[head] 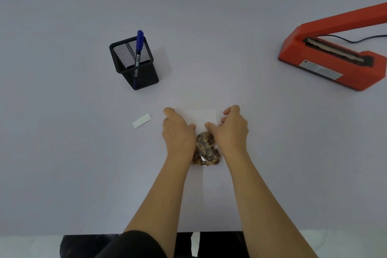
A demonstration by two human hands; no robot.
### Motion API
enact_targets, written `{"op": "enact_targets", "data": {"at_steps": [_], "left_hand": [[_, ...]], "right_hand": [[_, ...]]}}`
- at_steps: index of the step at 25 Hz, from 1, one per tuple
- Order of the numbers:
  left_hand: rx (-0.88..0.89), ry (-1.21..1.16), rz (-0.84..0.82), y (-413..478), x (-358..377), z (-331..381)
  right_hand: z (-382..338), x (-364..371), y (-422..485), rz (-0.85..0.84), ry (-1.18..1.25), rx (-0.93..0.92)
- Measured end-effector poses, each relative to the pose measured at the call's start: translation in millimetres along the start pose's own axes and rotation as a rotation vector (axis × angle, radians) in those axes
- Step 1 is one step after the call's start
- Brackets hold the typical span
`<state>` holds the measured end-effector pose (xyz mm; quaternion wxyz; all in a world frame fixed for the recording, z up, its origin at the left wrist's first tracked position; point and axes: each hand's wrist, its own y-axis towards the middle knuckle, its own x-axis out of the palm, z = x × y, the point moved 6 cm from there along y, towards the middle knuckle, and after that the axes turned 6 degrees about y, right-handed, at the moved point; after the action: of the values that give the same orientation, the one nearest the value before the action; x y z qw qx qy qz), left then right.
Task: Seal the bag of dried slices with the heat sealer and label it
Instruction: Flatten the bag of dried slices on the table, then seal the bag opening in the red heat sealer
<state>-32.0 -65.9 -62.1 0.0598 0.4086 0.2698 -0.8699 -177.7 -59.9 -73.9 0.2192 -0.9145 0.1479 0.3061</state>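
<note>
A clear bag of brown dried slices (205,148) lies flat on the table in front of me, its empty upper part pointing away from me. My left hand (178,132) rests on the bag's left side and my right hand (229,130) on its right side, fingers curled over the bag's upper edges. The red heat sealer (333,56) stands at the far right with its arm raised. A small white label (141,120) lies on the table left of my left hand. A blue marker (138,52) stands in a black mesh pen holder (134,63).
The sealer's black cable (356,40) runs off to the right behind it. The pale table (62,153) ends near me at a dark edge (219,241).
</note>
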Motion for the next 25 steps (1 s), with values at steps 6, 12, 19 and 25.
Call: {"op": "enact_targets", "data": {"at_steps": [6,12,19,25], "left_hand": [[0.014,-0.004,-0.037,6.5,6.5,-11.3],[0.254,0.071,-0.094,6.1,-2.2,-5.7],[0.22,-0.231,-0.343,12.1,-2.7,12.9],[0.316,-0.317,-0.543,-7.6,31.6,87.9]], "right_hand": [[4.1,-1.5,1.4,-0.026,0.0,0.042],[2.0,-6.7,-3.2,-0.117,0.074,0.003],[16.1,-35.6,4.2,-0.252,0.397,0.053],[40.3,-112.1,40.4,-0.326,0.555,0.029]]}}
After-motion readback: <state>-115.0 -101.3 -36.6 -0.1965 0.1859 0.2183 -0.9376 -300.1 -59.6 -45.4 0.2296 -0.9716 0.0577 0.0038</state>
